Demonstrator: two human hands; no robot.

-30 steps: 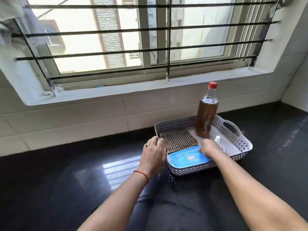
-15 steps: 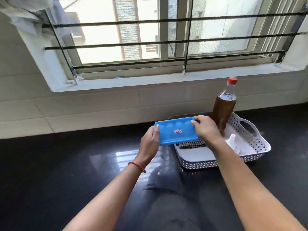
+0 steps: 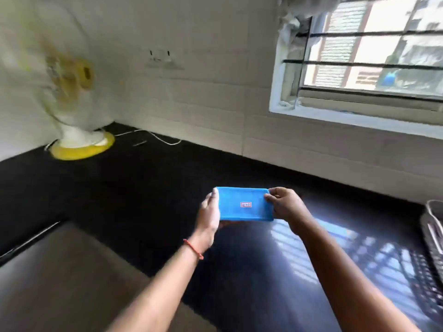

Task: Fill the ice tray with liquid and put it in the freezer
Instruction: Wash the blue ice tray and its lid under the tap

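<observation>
Blue plastic ice tray (image 3: 244,204), held level above the black counter (image 3: 148,188) at the centre of the head view, with a small red-and-white label (image 3: 246,204) on its upper face. Left hand (image 3: 211,218) at 9 o'clock of the tray: fingers closed around the short left edge, thumb along the side; a red thread (image 3: 193,249) circles the wrist. Right hand (image 3: 285,208) at 3 o'clock of the tray: fingers curled over the short right edge, pinching it. Whether the tray carries liquid cannot be told, since only its flat blue face shows. At 10 o'clock, well apart from the tray, a table fan (image 3: 72,97) on a yellow base stands on the counter against the white tiled wall, blurred, its white cord (image 3: 153,136) trailing toward 12 o'clock. At 1 to 2 o'clock, a barred window (image 3: 374,65). At 3 o'clock, at the frame edge, part of a white perforated basket (image 3: 434,226) rests on the counter. At 7 o'clock, a brown surface (image 3: 72,283) adjoins the counter
</observation>
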